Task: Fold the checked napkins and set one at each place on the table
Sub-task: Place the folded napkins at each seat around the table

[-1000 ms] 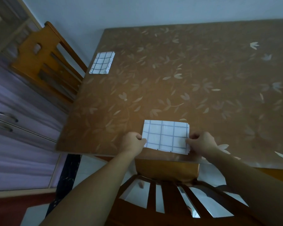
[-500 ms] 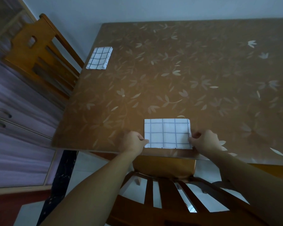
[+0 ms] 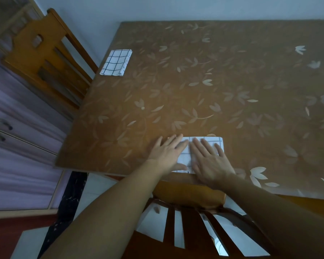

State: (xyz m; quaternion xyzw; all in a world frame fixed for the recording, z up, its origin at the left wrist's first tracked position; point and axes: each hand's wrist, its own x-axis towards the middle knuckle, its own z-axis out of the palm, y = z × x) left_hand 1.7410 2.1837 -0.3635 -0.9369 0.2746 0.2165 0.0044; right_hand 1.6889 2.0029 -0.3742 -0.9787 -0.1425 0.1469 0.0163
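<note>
A folded white napkin with a pale blue check point(image 3: 186, 158) lies at the near edge of the brown leaf-patterned table point(image 3: 204, 94), in front of the near chair. My left hand point(image 3: 166, 153) lies flat on its left part, fingers spread. My right hand point(image 3: 209, 161) lies flat on its right part, fingers spread. Most of the napkin is hidden under both palms. A second folded napkin with a dark check point(image 3: 116, 62) rests at the table's far left edge, by the left chair.
A wooden chair point(image 3: 45, 53) stands at the table's left side. Another wooden chair's back point(image 3: 191, 221) is right below my arms at the near edge. Purple cabinet doors with handles point(image 3: 11, 143) are on the left. A pale wall runs behind the table.
Both hands went from pinching the napkin's left and right edges to lying flat on top of it. The napkin sits squarer to the table's near edge.
</note>
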